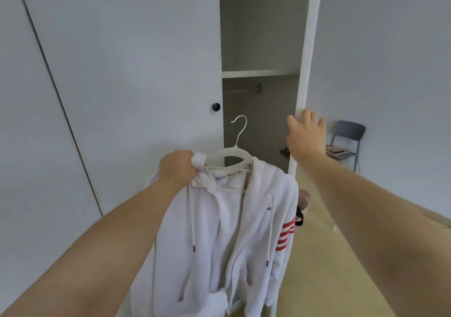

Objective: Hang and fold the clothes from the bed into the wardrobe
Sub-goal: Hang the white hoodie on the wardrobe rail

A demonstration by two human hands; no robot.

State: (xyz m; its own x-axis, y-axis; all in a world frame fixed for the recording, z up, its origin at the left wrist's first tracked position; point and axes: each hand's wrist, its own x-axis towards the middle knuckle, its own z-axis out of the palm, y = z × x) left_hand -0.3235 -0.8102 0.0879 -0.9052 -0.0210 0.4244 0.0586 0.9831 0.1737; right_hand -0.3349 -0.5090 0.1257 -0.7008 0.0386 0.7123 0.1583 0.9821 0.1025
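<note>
A white hooded jacket with red stripes on one sleeve hangs on a white hanger with a metal hook. My left hand grips the jacket's shoulder and the hanger's left end, holding it in front of the wardrobe's gap. My right hand rests on the edge of the open wardrobe door, fingers curled round it. Inside the wardrobe a shelf runs across, with a hanging rail just below it. The bed is out of view.
The shut left wardrobe door has a black knob. A grey folding chair with papers on its seat stands against the far wall at right. A pinkish item sits on the tan floor behind the jacket.
</note>
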